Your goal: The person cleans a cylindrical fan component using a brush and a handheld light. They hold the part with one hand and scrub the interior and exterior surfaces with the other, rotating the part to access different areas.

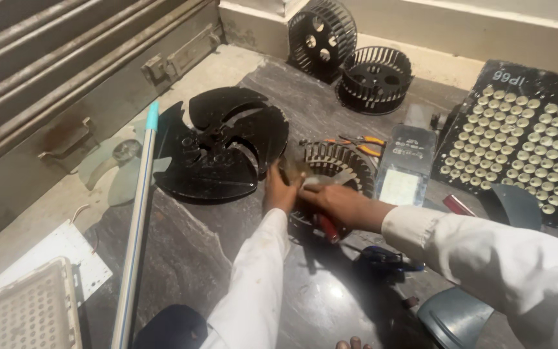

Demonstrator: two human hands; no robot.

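Note:
A round black blower wheel [337, 161] lies on the dark floor in the middle of the head view. My left hand [280, 189] grips its near-left rim. My right hand [334, 201] rests on the wheel's near side and holds a tool with a red handle [326, 227]; the tool's tip is hidden under my fingers. Both arms wear white sleeves.
A large black fan blade [221, 143] lies left of the wheel. Two more blower wheels [321, 33] [374, 77] stand at the back wall. Orange-handled pliers [360, 143], a black LED panel [518, 139], a small rectangular lamp [405, 169], a long pole [135, 226] and a white grille [27, 313] lie around.

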